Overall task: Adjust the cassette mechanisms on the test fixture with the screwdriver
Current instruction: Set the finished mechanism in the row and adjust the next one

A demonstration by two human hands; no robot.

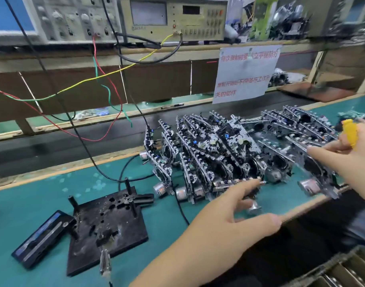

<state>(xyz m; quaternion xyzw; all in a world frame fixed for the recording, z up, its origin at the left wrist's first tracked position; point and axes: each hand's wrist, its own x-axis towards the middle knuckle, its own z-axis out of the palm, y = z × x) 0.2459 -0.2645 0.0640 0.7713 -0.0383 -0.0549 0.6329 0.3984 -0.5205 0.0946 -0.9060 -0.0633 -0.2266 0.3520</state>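
left hand (pixel 229 220): fingers spread, index tip touching cassette mechanisms (pixel 229 154) | right hand (pixel 351 154): gripping yellow-handled screwdriver (pixel 351 132), fingertips on rightmost unit | test fixture (pixel 107 226): left of left fingers, unloaded

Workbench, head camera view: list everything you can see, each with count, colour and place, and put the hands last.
Test fixture: one, black plate with posts, front left on the green mat.
Black case: one, black and blue, left of the fixture.
Cassette mechanisms: a dense pile, too many to count, silver and black, centre to right of the mat.
Test instruments: two at least, beige and grey, on the back shelf.
Wires: several, red, green, yellow and black, hanging from the instruments.
Paper notice: one, white with red text, hanging from the shelf.
Screwdriver: one, yellow handle, in the right hand.
Left hand: reaching to the pile's front edge.
Right hand: over the pile, holding the screwdriver.
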